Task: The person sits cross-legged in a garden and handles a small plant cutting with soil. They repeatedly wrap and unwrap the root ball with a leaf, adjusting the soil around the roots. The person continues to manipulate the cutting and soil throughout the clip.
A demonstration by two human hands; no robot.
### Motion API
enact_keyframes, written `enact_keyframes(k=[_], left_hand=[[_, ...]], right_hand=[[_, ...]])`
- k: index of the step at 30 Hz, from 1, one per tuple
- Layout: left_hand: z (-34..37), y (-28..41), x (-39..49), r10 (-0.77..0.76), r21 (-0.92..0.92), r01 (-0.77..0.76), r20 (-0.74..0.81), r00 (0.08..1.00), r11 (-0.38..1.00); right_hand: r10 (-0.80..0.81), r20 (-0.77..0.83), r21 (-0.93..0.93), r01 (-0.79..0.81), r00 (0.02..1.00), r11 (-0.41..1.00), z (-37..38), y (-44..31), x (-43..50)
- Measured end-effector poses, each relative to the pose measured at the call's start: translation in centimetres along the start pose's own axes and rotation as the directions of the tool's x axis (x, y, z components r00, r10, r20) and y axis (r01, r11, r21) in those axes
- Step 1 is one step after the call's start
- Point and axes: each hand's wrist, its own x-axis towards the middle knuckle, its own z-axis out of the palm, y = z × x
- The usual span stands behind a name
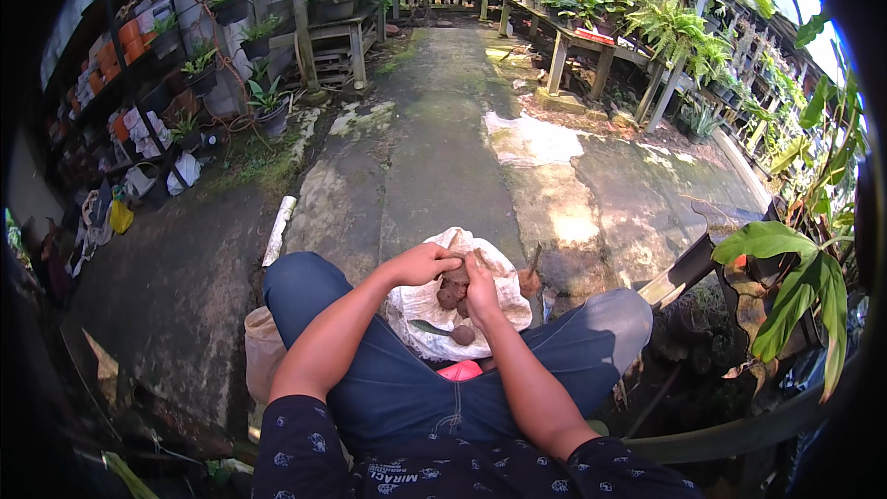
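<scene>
Both hands meet over a white woven sack [409, 308] lying between my bent knees. A lump of brown clay or soil [454, 269] is pinched between the fingers of my left hand [424, 263] and my right hand [480, 287]. Under the hands, more dark lumps [450, 296] rest on the sack, partly hidden by my right hand. Nearer to me lies a round brown ball [462, 335], with a green leaf [428, 326] at its left side.
A white, peeling tube-like piece [279, 231] lies on the concrete floor [443, 152] at front left. A pale bag [262, 350] stands beside my left leg. Leafy plants [797, 256] crowd the right. Potted plants fill wooden benches [554, 24] and a dark shelf rack [125, 69].
</scene>
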Motion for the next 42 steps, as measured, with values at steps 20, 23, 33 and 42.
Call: enact_keyframes(k=[20, 23, 33, 42], left_hand=[[0.3, 1.1, -0.6, -0.117, -0.356, 0.161, 0.142, 0.983, 0.921], [-0.2, 0.4, -0.7, -0.13, -0.373, 0.198, 0.2, 0.971, 0.906], [-0.6, -0.9, -0.5, -0.005, -0.319, 0.054, 0.152, 0.988, 0.946], [0.2, -1.0, 0.1, 0.011, -0.418, -0.031, -0.049, 0.999, 0.908]], right_hand=[[0.052, 0.171, 0.233, -0.092, 0.984, 0.968, 0.4, -0.4, -0.5], [0.017, 0.259, 0.116, -0.048, 0.966, 0.992, 0.3, -0.6, -1.0], [0.014, 0.302, -0.059, 0.004, 0.953, 0.998, 1.1, -1.8, -1.8], [-0.228, 0.134, -0.265, 0.257, 0.964, 0.93, 1.5, -2.3, -1.8]])
